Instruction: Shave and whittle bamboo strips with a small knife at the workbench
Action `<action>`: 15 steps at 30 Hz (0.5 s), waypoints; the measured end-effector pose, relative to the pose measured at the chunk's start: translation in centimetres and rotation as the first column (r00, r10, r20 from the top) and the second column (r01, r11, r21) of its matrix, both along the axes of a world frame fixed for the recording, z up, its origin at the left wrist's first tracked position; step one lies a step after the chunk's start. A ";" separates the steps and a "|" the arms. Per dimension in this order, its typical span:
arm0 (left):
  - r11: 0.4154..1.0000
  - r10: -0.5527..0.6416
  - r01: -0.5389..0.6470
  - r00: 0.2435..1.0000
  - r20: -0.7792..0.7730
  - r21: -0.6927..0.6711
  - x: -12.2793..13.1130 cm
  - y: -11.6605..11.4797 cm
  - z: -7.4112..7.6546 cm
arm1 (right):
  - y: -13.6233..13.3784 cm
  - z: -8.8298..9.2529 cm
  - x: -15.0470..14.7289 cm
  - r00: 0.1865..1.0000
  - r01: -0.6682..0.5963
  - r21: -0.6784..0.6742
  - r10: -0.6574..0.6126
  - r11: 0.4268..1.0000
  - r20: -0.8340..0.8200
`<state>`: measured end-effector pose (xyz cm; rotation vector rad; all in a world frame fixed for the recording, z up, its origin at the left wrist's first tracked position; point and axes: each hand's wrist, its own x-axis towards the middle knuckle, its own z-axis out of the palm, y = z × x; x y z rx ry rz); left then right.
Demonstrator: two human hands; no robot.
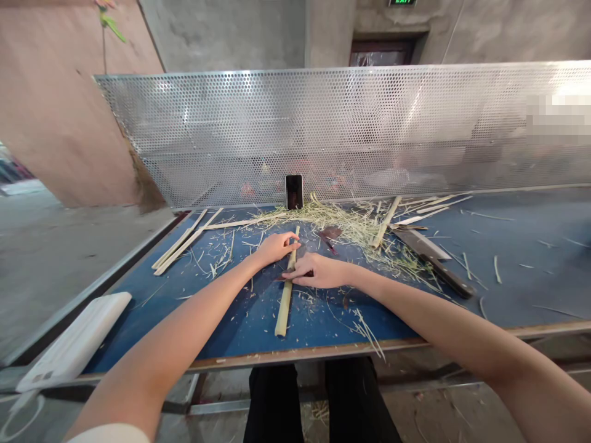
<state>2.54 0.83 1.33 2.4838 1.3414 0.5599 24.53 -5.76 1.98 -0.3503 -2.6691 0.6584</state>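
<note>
One pale, round bamboo stick [282,307] is gripped by the left hand [276,247]; right hand [319,271] touches, grip unclear.

Left hand [276,247], right hand [318,271] curled, palm-down, close together.

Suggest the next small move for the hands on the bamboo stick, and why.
Likely draw the dark blade a short way along the bamboo stick toward its near end: the right hand holds it against the stick at mid-length, the left hand pins the far part, and the near half lies untouched on the table.
</note>
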 end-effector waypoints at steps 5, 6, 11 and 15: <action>1.000 0.006 -0.006 1.000 -0.009 -0.001 0.0 0.1 -0.1 | 0.1 0.0 0.2 0.992 0.129 0.065 -0.129 0.989 -0.009; 1.000 0.005 -0.005 1.000 -0.006 -0.001 0.0 0.1 -0.1 | 0.1 0.1 0.2 0.993 0.119 0.076 -0.119 0.990 -0.007; 1.000 -0.005 0.005 1.000 0.008 0.011 0.0 0.2 -0.3 | 0.1 0.0 0.3 0.999 0.028 0.063 -0.026 0.998 -0.030; 1.000 0.002 -0.002 1.000 0.002 0.005 0.0 0.2 -0.3 | 0.0 -0.2 0.0 0.985 0.171 0.142 -0.163 0.975 -0.063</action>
